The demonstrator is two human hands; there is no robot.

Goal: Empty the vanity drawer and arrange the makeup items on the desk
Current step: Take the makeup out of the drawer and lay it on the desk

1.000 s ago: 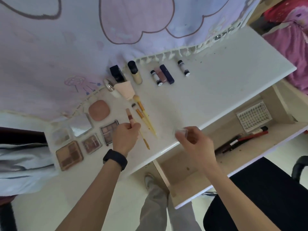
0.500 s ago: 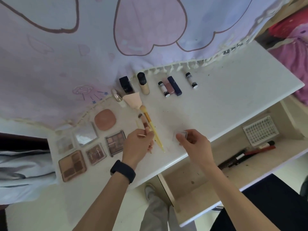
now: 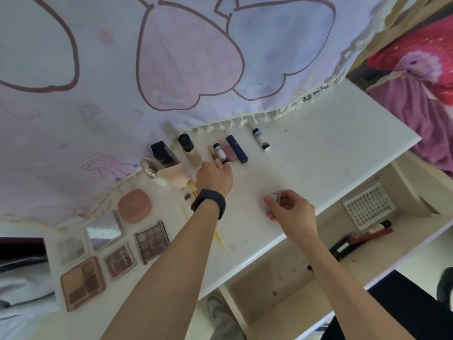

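My left hand (image 3: 214, 176) reaches across the white desk (image 3: 306, 168), fingers stretched toward a small black-and-white tube (image 3: 220, 153) beside a pink lipstick (image 3: 229, 151) and a navy tube (image 3: 237, 148). My right hand (image 3: 288, 212) pinches a small clear case (image 3: 272, 195) just above the desk's front part. Yellow-handled brushes (image 3: 219, 239) lie partly under my left forearm. Several eyeshadow palettes (image 3: 151, 240) and a round pink compact (image 3: 134, 206) sit at the left. The open drawer (image 3: 289, 283) below holds red and black pencils (image 3: 360, 238) and a white grid tray (image 3: 369, 204).
A patterned curtain (image 3: 171, 69) hangs over the desk's back edge. A foundation bottle (image 3: 190, 149), a black bottle (image 3: 163, 154), a pink sponge (image 3: 174, 176) and another small tube (image 3: 261, 139) stand near it. A dark chair (image 3: 404, 307) is at lower right.
My left hand let go of the brushes and moved up toward the row of tubes. My right hand kept hold of the clear case, hardly moving.
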